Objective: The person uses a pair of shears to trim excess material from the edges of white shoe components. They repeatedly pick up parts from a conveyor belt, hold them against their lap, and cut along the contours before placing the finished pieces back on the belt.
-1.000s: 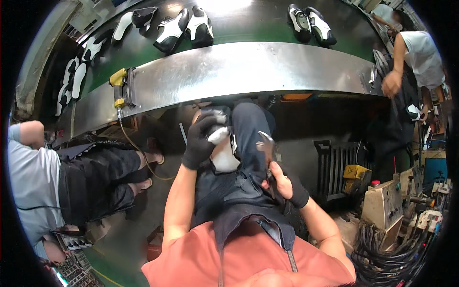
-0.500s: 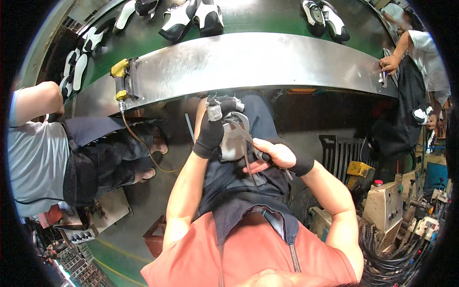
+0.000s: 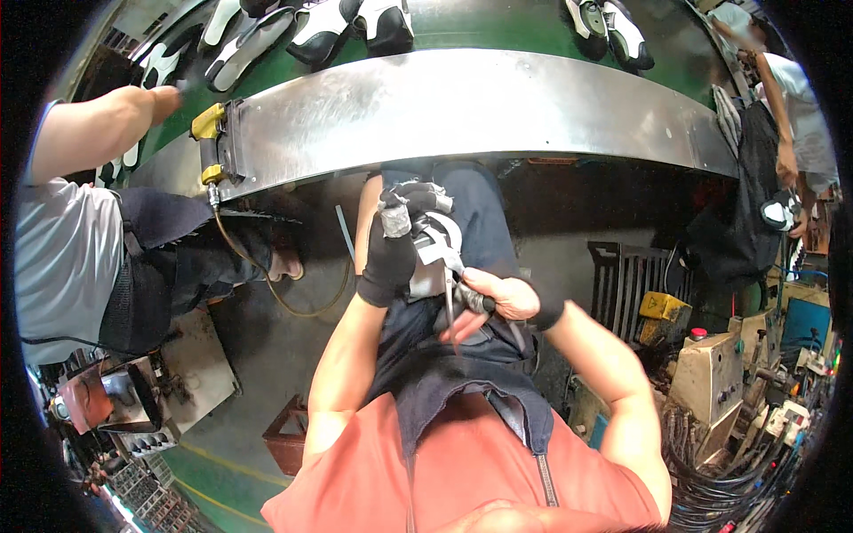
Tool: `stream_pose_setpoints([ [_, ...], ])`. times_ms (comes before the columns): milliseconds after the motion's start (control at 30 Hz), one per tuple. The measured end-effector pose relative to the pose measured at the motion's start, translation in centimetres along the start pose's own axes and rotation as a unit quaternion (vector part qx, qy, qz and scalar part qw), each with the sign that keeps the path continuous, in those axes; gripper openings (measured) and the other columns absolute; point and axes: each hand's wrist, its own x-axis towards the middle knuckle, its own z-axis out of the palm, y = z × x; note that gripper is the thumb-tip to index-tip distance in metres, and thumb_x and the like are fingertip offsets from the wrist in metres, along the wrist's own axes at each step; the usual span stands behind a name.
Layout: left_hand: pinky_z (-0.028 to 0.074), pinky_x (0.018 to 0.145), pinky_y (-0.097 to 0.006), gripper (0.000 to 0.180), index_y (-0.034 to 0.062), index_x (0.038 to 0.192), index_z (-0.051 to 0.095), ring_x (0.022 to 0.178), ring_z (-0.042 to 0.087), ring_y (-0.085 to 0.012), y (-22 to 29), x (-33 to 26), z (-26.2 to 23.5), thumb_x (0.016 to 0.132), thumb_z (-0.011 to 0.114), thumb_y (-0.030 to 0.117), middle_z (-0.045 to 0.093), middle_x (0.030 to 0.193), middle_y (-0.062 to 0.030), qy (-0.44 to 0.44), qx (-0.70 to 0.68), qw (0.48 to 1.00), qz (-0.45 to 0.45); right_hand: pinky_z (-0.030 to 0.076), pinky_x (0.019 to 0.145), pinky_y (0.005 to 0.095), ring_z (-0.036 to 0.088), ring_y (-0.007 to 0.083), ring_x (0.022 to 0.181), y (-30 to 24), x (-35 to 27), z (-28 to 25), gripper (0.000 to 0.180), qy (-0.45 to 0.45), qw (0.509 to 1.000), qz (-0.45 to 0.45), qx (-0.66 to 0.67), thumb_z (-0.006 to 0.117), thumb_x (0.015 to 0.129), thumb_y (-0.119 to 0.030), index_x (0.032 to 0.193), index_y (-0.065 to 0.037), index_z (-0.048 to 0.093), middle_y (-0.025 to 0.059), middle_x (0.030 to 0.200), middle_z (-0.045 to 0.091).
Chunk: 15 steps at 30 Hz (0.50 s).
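In the head view, a grey-and-white shoe (image 3: pixel 433 253) is being gripped over the lap by the gloved left hand (image 3: pixel 391 258), at the right hand's ten o'clock. A thin tool (image 3: pixel 450 306) is being clasped by the right hand (image 3: pixel 498 298). Working the upper seems underway; steady holding is being called for next.

Black-gloved left hand (image 3: pixel 391 253), seemingly grey-white shoe (image 3: pixel 433 258), green conveyor belt (image 3: pixel 498 27).

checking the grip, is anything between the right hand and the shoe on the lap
Nothing visible. The right hand rests against the grey-white shoe with a thin tool in its fingers, while the gloved left hand grips the shoe's far side.
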Motion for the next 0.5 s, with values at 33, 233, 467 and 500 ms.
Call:
stream_pose_setpoints([
  [33, 0.043, 0.09, -0.034, 0.056, 0.0002, 0.093, 0.065, 0.098, 0.057, -0.0222, 0.1, -0.1, -0.2, 0.098, 0.03, 0.044, 0.066, 0.097, -0.0102, -0.003, 0.007, 1.0, 0.001, 0.049, 0.092, 0.0441, 0.056, 0.0447, 0.107, 1.2, 1.6, 0.3, 0.058, -0.1, 0.99, -0.064, 0.08, 0.026, 0.099, -0.046, 0.126, 0.002, 0.045, 0.0304, 0.11, 0.058],
  [233, 0.041, 0.092, -0.037, 0.06, 0.0009, 0.092, 0.066, 0.097, 0.059, -0.0234, -0.1, -0.6, 0.2, 0.097, 0.028, 0.047, 0.066, 0.094, -0.0108, 0.011, 0.137, 0.99, 0.022, 0.051, 0.062, 0.028, 0.061, 0.0135, 0.069, -2.2, -1.5, 0.6, 0.051, 0.15, 0.931, -0.075, -0.325, 0.032, 0.098, -0.049, 0.096, -0.005, 0.057, 0.0098, 0.086, 0.062],
  [467, 0.036, 0.1, -0.037, 0.033, 0.0006, 0.089, 0.067, 0.105, 0.056, -0.0228, -1.5, -0.5, 0.3, 0.091, 0.039, 0.019, 0.066, 0.095, -0.0106, 0.036, 0.161, 0.983, 0.082, 0.04, 0.06, 0.0386, 0.052, 0.0207, 0.064, 5.1, 4.1, 0.4, 0.03, 0.367, 0.739, -0.298, -0.479, 0.041, 0.097, -0.024, 0.089, 0.001, 0.056, 0.0111, 0.065, 0.048],
  [500, 0.036, 0.1, -0.036, 0.029, 0.0004, 0.088, 0.067, 0.108, 0.055, -0.0207, -1.1, -0.1, 0.3, 0.089, 0.041, 0.013, 0.066, 0.095, -0.0099, 0.012, 0.198, 0.976, 0.086, 0.04, 0.059, 0.0391, 0.051, 0.0239, 0.063, 8.2, 7.2, -2.1, 0.027, 0.405, 0.674, -0.348, -0.51, 0.042, 0.096, -0.02, 0.087, 0.001, 0.056, 0.0136, 0.067, 0.052],
])
